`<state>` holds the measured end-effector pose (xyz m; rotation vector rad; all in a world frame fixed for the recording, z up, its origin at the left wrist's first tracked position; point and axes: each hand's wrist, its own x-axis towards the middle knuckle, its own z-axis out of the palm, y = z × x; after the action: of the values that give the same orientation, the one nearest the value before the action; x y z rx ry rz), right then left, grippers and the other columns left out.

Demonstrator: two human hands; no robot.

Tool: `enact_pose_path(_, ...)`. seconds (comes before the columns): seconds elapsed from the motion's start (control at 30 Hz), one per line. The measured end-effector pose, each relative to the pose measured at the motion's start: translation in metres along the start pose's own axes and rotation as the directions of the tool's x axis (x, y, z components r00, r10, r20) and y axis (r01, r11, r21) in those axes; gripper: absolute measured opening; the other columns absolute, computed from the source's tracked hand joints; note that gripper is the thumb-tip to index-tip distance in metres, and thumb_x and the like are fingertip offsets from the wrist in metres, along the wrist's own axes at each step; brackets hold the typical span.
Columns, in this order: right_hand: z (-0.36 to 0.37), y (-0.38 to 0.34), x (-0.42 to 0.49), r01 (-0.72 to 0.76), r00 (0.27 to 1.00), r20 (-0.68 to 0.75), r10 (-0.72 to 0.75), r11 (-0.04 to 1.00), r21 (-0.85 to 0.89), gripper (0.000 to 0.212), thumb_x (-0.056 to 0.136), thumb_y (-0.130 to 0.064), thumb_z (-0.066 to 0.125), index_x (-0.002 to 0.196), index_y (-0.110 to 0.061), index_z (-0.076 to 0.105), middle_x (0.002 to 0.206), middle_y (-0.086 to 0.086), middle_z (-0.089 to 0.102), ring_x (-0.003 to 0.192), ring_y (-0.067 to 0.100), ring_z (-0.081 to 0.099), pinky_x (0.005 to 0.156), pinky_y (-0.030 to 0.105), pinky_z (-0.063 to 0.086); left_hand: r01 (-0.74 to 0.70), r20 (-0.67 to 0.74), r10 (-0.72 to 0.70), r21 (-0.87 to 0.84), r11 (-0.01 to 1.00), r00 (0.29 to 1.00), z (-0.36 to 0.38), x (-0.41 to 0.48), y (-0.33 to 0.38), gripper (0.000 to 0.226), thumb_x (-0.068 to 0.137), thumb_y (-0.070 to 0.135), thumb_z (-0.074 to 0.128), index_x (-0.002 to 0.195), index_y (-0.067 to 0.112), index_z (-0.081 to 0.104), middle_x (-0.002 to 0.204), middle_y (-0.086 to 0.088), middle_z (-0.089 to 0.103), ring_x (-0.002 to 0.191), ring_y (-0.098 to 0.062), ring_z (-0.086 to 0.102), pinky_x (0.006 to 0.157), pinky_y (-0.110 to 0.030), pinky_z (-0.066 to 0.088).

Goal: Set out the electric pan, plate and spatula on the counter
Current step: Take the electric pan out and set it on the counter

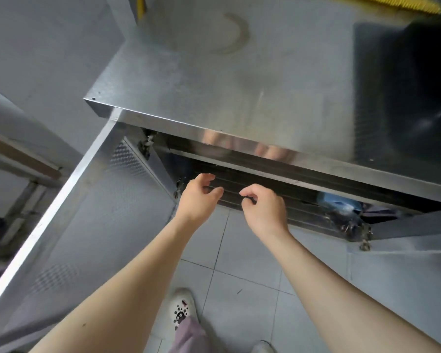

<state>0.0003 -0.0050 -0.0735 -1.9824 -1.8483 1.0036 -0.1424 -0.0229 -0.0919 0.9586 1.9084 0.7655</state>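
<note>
Both bare hands reach under the brushed stainless-steel counter (239,80), past its open steel cabinet door (92,200). The left hand (197,197) and right hand (264,207) are loosely curled, holding nothing, at a ribbed metal shelf (278,192).

Cabinet interior (278,189) mostly hidden under counter lip (214,131); blue object (339,203) inside blurred, unidentifiable; yellow item (402,2) cut by top edge.

Under the steel counter (239,80) the cabinet opening (278,189) is standing open, and you are looking at a low, wide slot with bare wire shelf bars along its left and middle stretch. The counter's front lip is overhanging that slot from above. Left of the counter, the open door (92,200) is walling off that side. Toward the slot's right end, a bluish bundle (339,203) is blocking it.
</note>
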Motion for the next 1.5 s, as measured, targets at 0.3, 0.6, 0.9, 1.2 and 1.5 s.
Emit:
enact_pose_path(0.3,0.074,0.016,0.06,-0.057,0.998,-0.005,0.058,0.998,0.036,0.026,0.092,-0.015,0.053,0.112,-0.023,0.067,0.113,-0.002,0.07,0.105,0.019,0.063,0.086,0.031,0.053,0.019,-0.024,-0.02,-0.016,1.0,1.0,0.021,0.08,-0.066,0.044,0.087,0.032,0.06,0.13,0.026,0.05,0.134,0.001,0.054,0.12,-0.017,0.052,0.098,-0.032,0.043)
enact_pose_path(0.6,0.144,0.097,0.134,-0.069,0.988,0.14,0.07,0.997,-0.017,0.034,0.093,-0.027,0.054,0.127,-0.025,0.056,0.128,0.004,0.062,0.115,0.025,0.058,0.09,0.036,0.05,0.013,-0.052,-0.019,-0.114,0.993,0.998,0.078,0.148,-0.132,0.048,0.086,0.024,0.06,0.132,0.029,0.049,0.107,0.008,0.06,0.091,-0.006,0.057,0.078,-0.02,0.04)
enact_pose_path(0.9,0.213,0.147,0.243,0.06,0.996,0.057,-0.063,0.997,0.05,0.041,0.092,-0.034,0.054,0.132,-0.023,0.053,0.128,0.005,0.063,0.118,0.026,0.057,0.087,0.027,0.042,-0.066,-0.166,0.018,-0.29,0.955,0.986,0.12,0.274,-0.185,0.061,0.083,0.023,0.068,0.139,0.016,0.044,0.136,-0.01,0.053,0.122,-0.024,0.052,0.097,-0.025,0.038)
enact_pose_path(1.2,0.231,0.178,0.294,-0.018,0.999,-0.038,0.031,0.952,0.306,0.053,0.09,-0.033,0.058,0.139,-0.02,0.044,0.137,0.003,0.054,0.122,0.025,0.053,0.084,0.023,0.037,-0.108,-0.164,0.07,-0.236,0.966,0.984,0.134,0.321,-0.208,0.079,0.082,0.04,0.067,0.148,0.03,0.024,0.15,-0.006,0.036,0.133,-0.026,0.039,0.103,-0.028,0.034)
enact_pose_path(1.5,0.26,0.172,0.334,-0.264,0.965,0.148,0.219,0.792,0.55,0.066,0.086,-0.037,0.063,0.144,-0.02,0.035,0.137,0.006,0.051,0.117,0.026,0.055,0.089,0.037,0.054,-0.079,-0.166,0.035,-0.262,0.962,0.985,0.13,0.348,-0.212,0.085,0.082,0.046,0.065,0.15,0.033,0.016,0.153,-0.001,0.029,0.135,-0.024,0.037,0.108,-0.045,0.038)
